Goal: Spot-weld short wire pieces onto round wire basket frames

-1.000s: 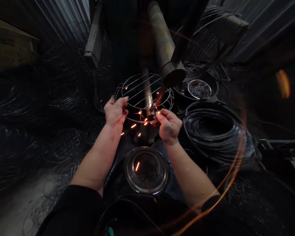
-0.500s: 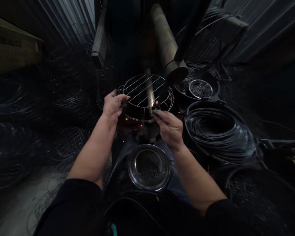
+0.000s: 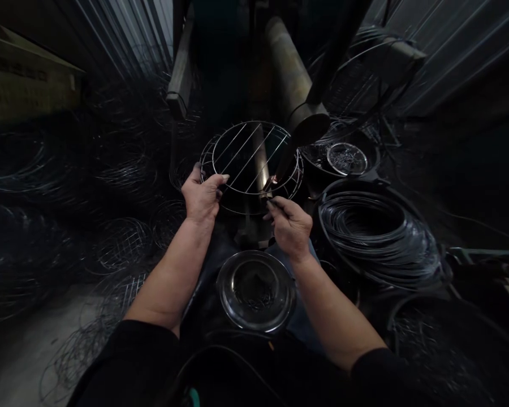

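The left hand (image 3: 202, 196) grips the left rim of the round wire basket (image 3: 250, 164) held at the welding electrodes (image 3: 271, 182) (no sparks now), the right hand (image 3: 289, 221) pinches a thin wire piece (image 3: 275, 204) near its front rim, so probably the next joint needs exact placing.

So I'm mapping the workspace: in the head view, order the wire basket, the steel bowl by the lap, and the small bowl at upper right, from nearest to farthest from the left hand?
1. wire basket: held at its rim by the left hand.
2. steel bowl: below, between the forearms.
3. small bowl: far right, behind the electrode.
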Motion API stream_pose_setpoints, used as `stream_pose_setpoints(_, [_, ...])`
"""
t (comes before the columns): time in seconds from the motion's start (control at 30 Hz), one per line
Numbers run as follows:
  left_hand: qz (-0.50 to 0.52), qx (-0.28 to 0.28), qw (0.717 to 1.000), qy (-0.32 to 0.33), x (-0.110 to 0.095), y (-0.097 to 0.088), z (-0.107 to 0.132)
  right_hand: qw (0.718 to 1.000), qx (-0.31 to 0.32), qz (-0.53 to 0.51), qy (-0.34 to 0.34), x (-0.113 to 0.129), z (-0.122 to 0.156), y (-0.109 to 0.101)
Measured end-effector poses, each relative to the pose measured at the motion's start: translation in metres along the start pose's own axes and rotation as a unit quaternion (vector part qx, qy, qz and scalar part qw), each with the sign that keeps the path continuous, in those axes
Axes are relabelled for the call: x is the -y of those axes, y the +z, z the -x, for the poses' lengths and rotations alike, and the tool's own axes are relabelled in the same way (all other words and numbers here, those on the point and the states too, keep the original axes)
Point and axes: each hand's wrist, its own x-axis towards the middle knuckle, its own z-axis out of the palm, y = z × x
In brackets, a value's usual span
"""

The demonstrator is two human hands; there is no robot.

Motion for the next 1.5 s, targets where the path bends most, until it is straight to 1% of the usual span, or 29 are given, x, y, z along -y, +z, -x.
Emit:
stream_pose_setpoints(0.1, [0.004,-0.008,1.000,0.002,0.003,0.001,0.002,0.998,-0.001,0.000,0.058,-0.001,-0.004,-0.001])
stream_pose_setpoints(0.23, [-0.004,0.000,1.000,0.004,0.009,0.001,-0.001,0.996,-0.014,-0.038,0.081,0.004,-0.011,-0.001])
stream_pose_setpoints(0.37, [-0.006,0.004,1.000,0.002,0.013,0.000,-0.004,0.994,-0.025,-0.069,0.087,0.006,-0.013,0.002])
stream_pose_setpoints(0.5, [-0.001,0.007,1.000,-0.004,0.012,0.001,-0.007,0.992,-0.034,-0.095,0.076,0.007,-0.012,0.007])
stream_pose_setpoints(0.63, [-0.002,0.022,1.000,-0.006,0.011,0.003,-0.009,0.991,-0.047,-0.099,0.076,0.004,-0.014,0.009])
stream_pose_setpoints(0.77, [0.006,0.023,1.000,-0.012,0.011,0.005,-0.012,0.990,-0.057,-0.104,0.075,0.001,-0.017,0.010])
stream_pose_setpoints(0.93, [0.001,0.026,0.999,-0.020,0.012,0.007,-0.015,0.989,-0.049,-0.106,0.086,0.002,-0.021,0.010])
stream_pose_setpoints(1.13, [-0.005,0.005,1.000,-0.030,0.013,0.011,-0.022,0.988,-0.038,-0.113,0.094,0.000,-0.028,0.010])
stream_pose_setpoints(1.27, [-0.001,0.011,1.000,-0.029,0.014,0.012,-0.025,0.989,-0.027,-0.106,0.101,0.000,-0.033,0.010])
stream_pose_setpoints(1.37, [-0.007,0.008,0.999,-0.035,0.013,0.013,-0.025,0.988,-0.006,-0.106,0.110,0.000,-0.033,0.005])
stream_pose_setpoints(1.43, [-0.012,0.002,0.999,-0.036,0.012,0.013,-0.024,0.991,0.012,-0.083,0.109,-0.001,-0.030,0.001])
stream_pose_setpoints(1.5, [-0.014,0.003,0.999,-0.031,0.011,0.013,-0.023,0.994,0.018,-0.052,0.093,-0.003,-0.025,-0.003])
